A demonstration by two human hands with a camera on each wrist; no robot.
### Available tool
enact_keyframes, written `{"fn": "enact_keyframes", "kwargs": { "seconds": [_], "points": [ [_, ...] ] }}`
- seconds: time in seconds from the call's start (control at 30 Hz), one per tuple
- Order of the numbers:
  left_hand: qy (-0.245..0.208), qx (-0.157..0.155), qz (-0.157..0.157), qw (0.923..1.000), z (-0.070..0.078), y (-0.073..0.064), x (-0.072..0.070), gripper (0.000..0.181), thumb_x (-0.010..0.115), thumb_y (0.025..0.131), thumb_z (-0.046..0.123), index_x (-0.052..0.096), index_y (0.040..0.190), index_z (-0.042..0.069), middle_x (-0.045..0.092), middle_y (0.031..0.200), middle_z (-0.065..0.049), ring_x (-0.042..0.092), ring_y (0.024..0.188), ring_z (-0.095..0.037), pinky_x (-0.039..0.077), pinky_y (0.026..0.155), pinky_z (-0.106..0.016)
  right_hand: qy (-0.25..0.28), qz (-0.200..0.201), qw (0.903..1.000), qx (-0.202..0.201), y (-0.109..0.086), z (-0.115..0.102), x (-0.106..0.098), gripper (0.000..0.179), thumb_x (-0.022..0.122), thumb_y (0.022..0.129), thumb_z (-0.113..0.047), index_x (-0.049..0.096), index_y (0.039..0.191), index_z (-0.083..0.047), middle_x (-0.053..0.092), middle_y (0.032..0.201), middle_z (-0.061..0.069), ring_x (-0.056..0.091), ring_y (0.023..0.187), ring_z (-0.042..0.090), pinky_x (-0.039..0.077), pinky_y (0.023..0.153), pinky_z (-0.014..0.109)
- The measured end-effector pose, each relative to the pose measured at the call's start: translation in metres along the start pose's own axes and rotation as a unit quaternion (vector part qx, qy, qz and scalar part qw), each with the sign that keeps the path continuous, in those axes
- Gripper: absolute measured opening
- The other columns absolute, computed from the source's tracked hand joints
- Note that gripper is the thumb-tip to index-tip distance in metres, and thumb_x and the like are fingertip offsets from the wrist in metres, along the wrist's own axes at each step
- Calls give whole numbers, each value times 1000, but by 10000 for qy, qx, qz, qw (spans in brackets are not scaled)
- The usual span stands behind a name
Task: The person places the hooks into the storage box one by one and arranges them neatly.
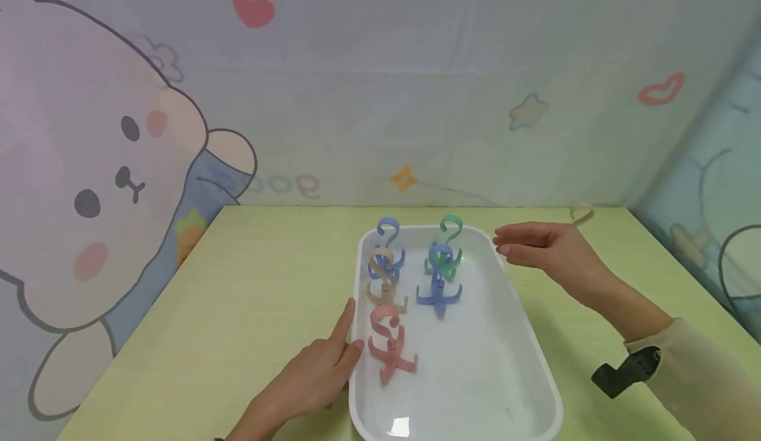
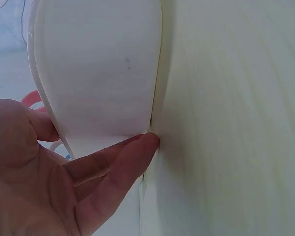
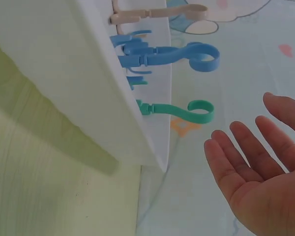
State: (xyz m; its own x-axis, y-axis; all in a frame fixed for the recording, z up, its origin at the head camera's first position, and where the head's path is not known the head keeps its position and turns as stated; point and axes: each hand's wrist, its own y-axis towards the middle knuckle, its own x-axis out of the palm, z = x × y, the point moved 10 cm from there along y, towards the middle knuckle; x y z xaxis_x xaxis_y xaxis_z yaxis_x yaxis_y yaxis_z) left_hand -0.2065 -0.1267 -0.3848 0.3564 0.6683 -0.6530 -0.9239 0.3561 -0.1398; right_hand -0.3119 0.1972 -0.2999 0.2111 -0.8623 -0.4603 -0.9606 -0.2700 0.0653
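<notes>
A white tray [image 1: 475, 362] stands lengthwise on the table. My left hand [image 1: 315, 372] holds its left wall, thumb at the rim and fingers low along the outside, as the left wrist view shows. Beyond the far right rim my right hand [image 1: 543, 246] hovers, holding nothing, its fingers extended. Small hook hangers with upturned arms stand in the tray: a pink hanger [image 1: 392, 355] nearest, a beige hanger [image 1: 386, 289] behind it, a blue hanger [image 1: 440, 289] at middle, another blue hanger [image 1: 389, 230] and a green hanger [image 1: 454, 230] at the far end.
A beige hook [image 1: 582, 213] pokes up behind my right wrist, its lower part hidden. The yellow-green table [image 1: 238, 309] reaches back to a printed cloth [image 1: 386, 98]. A black strap device [image 1: 630, 368] sits at the right sleeve cuff.
</notes>
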Motion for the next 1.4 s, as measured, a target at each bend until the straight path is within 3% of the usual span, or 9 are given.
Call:
{"fn": "enact_keyframes", "kwargs": {
  "seconds": [0.17,0.3,0.77,0.97,1.4],
  "points": [
    [-25,-25,-21,10000,0,0,0,73,41,113,36,3,172,14,61,75,1,57,46,-20,44,52,-32,475,170,9987,36,1,13,-14,48,77,98,-26,66,140,-5,76,118,-17,73,107,-1,59,92,23],
    [-30,-32,-39,10000,0,0,1,73,41,113,36,3,172,15,61,75,0,57,46,-21,44,52,-32,725,285,9970,21,1,22,-23,42,76,98,-19,67,138,-10,76,115,-22,73,106,-4,58,91,22],
    [-83,-106,-60,9999,-2,0,1,73,41,113,36,3,172,15,61,77,1,57,47,-21,45,52,-33,1702,726,9827,50,4,60,-61,37,72,100,-6,70,124,-35,76,107,-22,75,95,-3,59,81,18],
    [-95,-73,-67,9999,-2,0,2,73,41,113,36,3,172,16,61,76,0,56,46,-21,45,52,-33,2111,1039,9716,267,4,84,-78,33,71,100,-7,71,117,-36,76,103,-21,73,91,-5,59,75,17],
    [-116,-52,-91,9999,-4,1,3,73,41,113,37,3,172,15,61,76,0,56,46,-20,46,51,-33,2250,1675,9589,438,0,117,-101,32,70,100,-4,72,112,-33,75,95,-23,73,84,-7,59,69,17]
  ]
}}
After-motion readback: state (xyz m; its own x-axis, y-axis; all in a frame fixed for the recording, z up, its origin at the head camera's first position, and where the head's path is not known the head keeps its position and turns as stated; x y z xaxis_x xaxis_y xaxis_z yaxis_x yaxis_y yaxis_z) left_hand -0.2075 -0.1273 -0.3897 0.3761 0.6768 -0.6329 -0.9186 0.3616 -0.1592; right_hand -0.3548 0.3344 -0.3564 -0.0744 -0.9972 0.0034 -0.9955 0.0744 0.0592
